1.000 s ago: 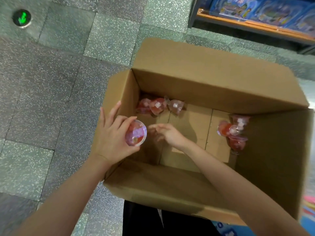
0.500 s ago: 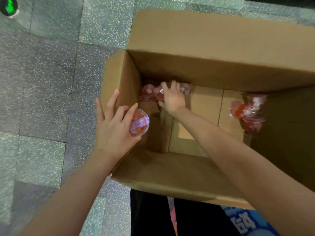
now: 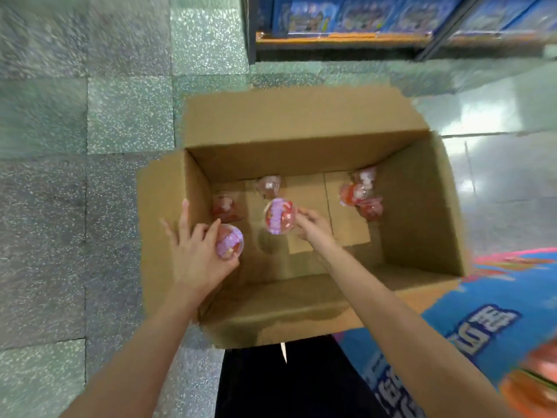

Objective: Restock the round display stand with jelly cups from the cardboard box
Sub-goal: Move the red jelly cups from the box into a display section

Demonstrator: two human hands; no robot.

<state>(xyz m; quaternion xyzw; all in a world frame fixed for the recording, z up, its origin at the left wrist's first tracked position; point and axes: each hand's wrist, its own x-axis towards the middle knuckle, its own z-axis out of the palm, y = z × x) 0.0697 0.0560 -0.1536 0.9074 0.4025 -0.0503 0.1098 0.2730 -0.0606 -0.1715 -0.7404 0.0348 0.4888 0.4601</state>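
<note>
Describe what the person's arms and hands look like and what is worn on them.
Both forearms are bare as far as the frame shows: no sleeves, gloves, watch or bracelets. No rings show on the left hand or right hand, though motion blur hides fine detail.

Your whole view is smeared by motion blur, so the lid print on the jelly cup is unreadable. The blue packages on the shelf are cut off at the top edge. The blue display runs off the right edge, lettering illegible.
</note>
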